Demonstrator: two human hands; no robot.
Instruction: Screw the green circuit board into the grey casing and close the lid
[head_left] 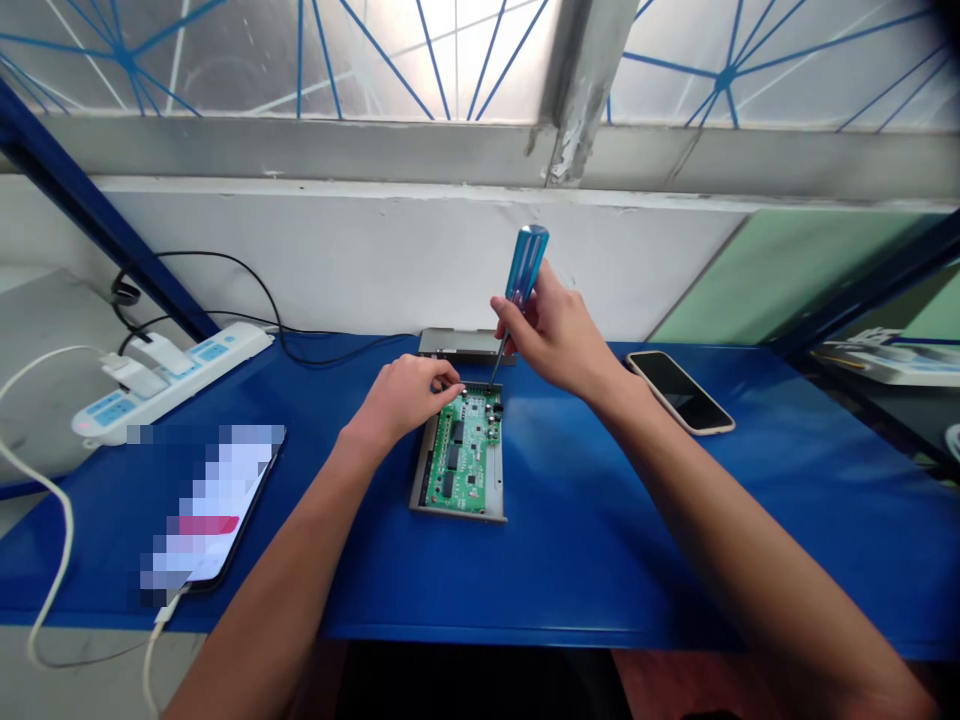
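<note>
A green circuit board lies in an open grey metal case on the blue table. My right hand is closed round a screwdriver with a clear blue handle, held almost upright. Its tip touches the board's far right corner. My left hand rests on the case's far left corner, fingers curled against the board's far edge. Just behind the board lies a flat grey metal cover.
A dark phone lies face up to the right of my right hand. Another phone, lit and on a white cable, lies at the left front. A white power strip with plugs and black cables sits at the far left by the wall.
</note>
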